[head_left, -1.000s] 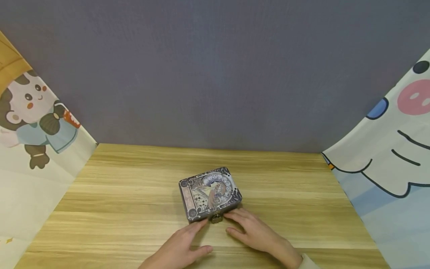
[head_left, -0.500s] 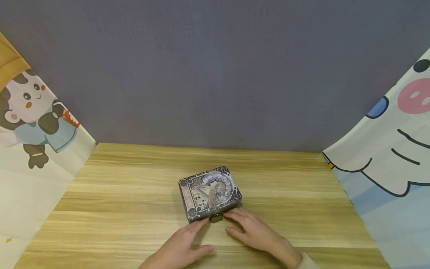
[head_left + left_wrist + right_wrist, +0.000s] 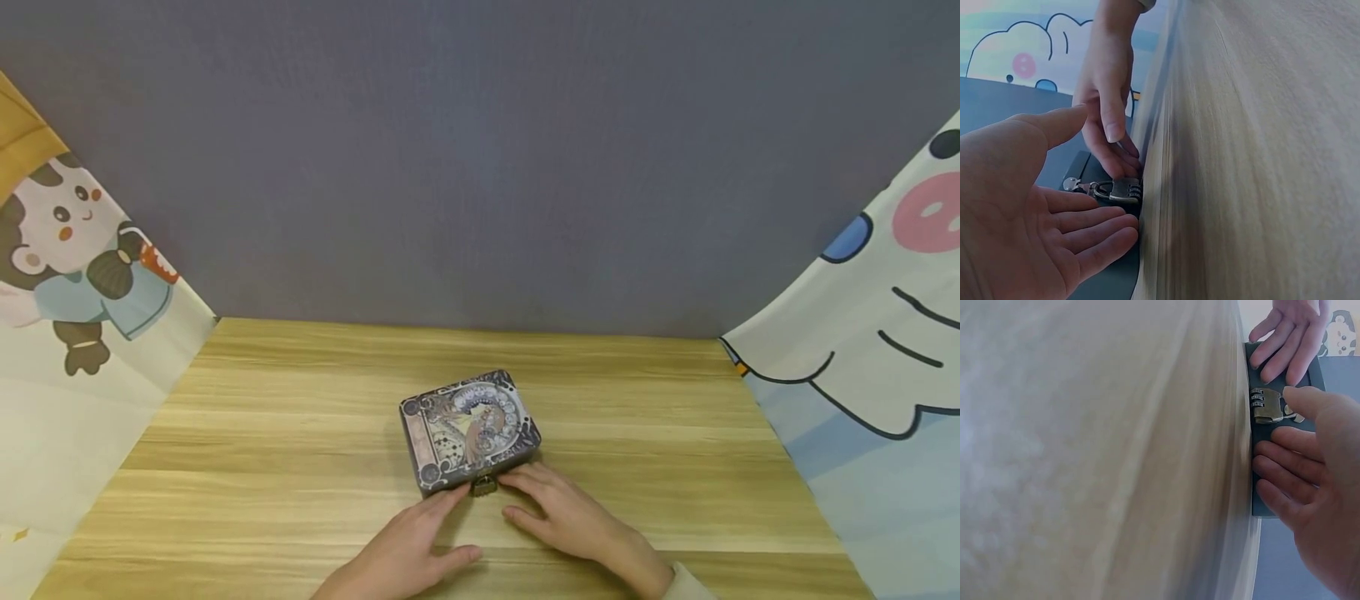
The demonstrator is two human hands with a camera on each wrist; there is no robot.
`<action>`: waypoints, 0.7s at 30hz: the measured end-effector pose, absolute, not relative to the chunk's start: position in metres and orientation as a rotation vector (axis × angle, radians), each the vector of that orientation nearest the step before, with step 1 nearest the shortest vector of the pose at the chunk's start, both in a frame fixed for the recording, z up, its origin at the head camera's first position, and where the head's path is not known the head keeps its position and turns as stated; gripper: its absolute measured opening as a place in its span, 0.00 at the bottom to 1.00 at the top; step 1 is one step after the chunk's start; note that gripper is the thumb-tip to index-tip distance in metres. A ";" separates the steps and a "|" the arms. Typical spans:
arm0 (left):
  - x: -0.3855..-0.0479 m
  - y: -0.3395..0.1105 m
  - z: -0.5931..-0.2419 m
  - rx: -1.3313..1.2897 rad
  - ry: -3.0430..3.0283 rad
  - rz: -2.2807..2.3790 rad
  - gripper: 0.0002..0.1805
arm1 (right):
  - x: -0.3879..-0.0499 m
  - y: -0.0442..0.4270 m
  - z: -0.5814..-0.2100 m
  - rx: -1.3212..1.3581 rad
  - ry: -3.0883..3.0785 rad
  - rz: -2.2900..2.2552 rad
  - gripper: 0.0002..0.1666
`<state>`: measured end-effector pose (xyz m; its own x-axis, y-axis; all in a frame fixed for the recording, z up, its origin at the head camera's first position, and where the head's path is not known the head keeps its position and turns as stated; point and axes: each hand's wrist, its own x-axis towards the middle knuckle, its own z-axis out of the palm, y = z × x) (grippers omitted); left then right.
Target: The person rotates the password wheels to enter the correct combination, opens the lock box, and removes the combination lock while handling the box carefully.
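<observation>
A dark box with an ornate printed lid lies closed and slightly turned on the wooden table. From the middle of its near side hangs a small brass-coloured combination padlock, its number dials visible in the right wrist view. To the left of the lock, the left hand rests its extended fingers against the box's front, thumb apart. On the lock's other side the right hand touches the same face with relaxed fingers. Neither hand grips the box or the lock.
The wooden table top runs back to a grey-blue panel. Cartoon-printed cloths hang at the left and right sides. A light sleeve covers the right forearm.
The left hand's fingertips and thumb have shifted very slightly to the right, closer to the padlock. The box and the right hand look nearly unchanged.
</observation>
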<state>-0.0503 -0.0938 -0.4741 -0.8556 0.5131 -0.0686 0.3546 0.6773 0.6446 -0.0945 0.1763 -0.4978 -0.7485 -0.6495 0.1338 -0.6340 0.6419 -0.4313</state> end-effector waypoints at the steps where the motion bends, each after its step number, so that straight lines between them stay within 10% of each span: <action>1: -0.050 -0.094 -0.474 0.698 2.647 0.940 0.47 | -0.094 0.176 -0.498 -1.101 2.817 -0.717 0.27; 21: -0.053 -0.089 -0.475 0.710 2.652 0.928 0.47 | -0.095 0.174 -0.496 -1.127 2.808 -0.728 0.26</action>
<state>-0.0534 -0.0889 -0.4752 -0.8520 0.5192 -0.0664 0.3646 0.6798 0.6364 -0.0951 0.1737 -0.4962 -0.7373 -0.6603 0.1431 -0.6466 0.6282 -0.4327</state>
